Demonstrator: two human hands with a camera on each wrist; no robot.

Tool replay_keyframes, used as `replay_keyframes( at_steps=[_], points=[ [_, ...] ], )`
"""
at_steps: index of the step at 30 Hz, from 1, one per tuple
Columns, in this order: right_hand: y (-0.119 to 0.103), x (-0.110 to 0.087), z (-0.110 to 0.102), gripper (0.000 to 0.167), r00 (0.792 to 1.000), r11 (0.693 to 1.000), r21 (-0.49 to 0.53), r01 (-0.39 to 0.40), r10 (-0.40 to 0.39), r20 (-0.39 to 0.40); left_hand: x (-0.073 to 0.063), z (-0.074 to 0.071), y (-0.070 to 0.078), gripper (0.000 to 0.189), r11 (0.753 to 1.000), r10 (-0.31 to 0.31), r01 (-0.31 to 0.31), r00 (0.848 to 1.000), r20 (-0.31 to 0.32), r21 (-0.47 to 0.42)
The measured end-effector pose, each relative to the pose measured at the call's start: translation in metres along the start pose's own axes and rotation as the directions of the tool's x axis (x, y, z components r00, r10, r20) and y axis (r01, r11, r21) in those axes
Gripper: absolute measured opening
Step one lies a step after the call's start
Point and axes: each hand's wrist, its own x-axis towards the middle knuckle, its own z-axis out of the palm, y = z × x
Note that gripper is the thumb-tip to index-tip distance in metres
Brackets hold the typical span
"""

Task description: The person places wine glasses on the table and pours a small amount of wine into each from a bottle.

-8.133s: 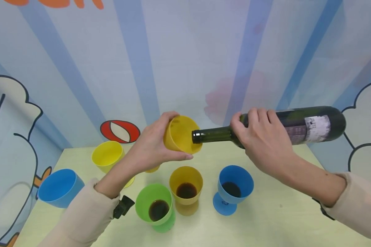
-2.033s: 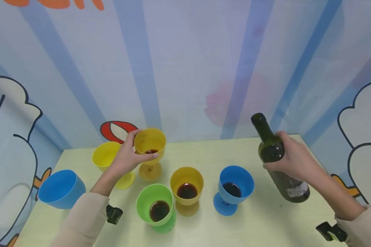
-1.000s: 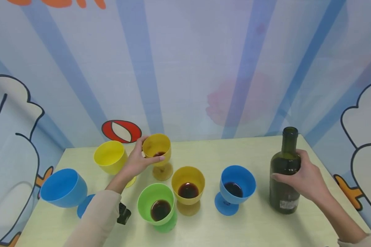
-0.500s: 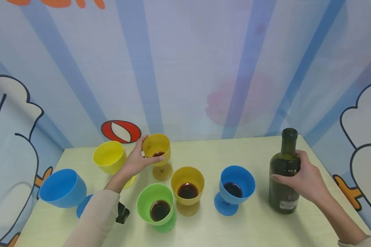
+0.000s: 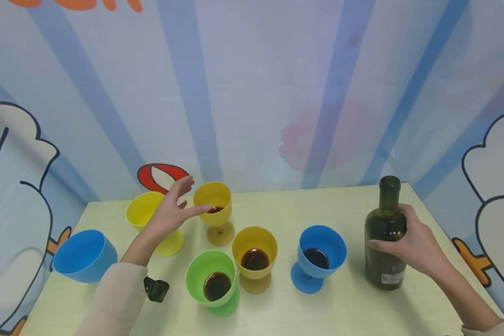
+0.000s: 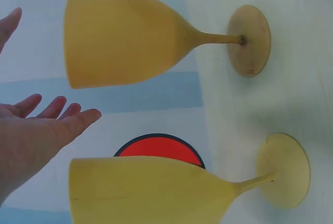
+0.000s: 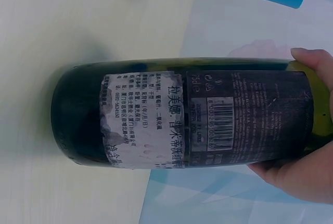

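My left hand has its fingers spread, between a bright yellow goblet and an amber goblet holding some dark liquid. In the left wrist view a gap shows between those fingers and the amber goblet's bowl. The thumb overlaps this goblet's rim in the head view. At the table's right, my right hand grips a green wine bottle just below its shoulder. The bottle stands upright on the table. Its worn white label and dark label show in the right wrist view.
Toward the front stand a green goblet, a second amber goblet and a blue goblet, each with dark liquid. An empty blue goblet is at the left edge of the pale table. A printed backdrop rises behind.
Earlier the bottle was tipped at the raised amber goblet; both were then lowered onto the table. In the last half second my left hand let go of the goblet and drew back left.
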Motion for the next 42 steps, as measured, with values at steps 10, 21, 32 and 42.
replay_keyframes(
  at_steps=[10,21,32,42],
  points=[
    [0.000,0.001,-0.001,0.092,0.999,0.999,0.028,0.039,-0.040,0.020,-0.020,-0.018,0.015,0.076,0.999,0.050,-0.050,0.999,0.004,0.019],
    [-0.001,0.002,-0.001,0.091,0.997,0.997,0.033,0.064,-0.065,0.029,-0.033,-0.042,0.012,0.079,0.989,0.037,-0.016,0.990,-0.134,0.149],
    [-0.001,0.001,-0.002,0.090,0.998,0.998,0.034,0.060,-0.061,0.026,-0.043,-0.059,-0.002,0.085,0.969,-0.085,0.132,0.971,-0.222,0.207],
    [0.001,0.002,-0.002,0.090,0.997,0.997,0.035,0.068,-0.069,0.025,-0.047,-0.057,-0.020,0.089,0.973,-0.080,0.133,0.960,-0.269,0.187]
  ],
)
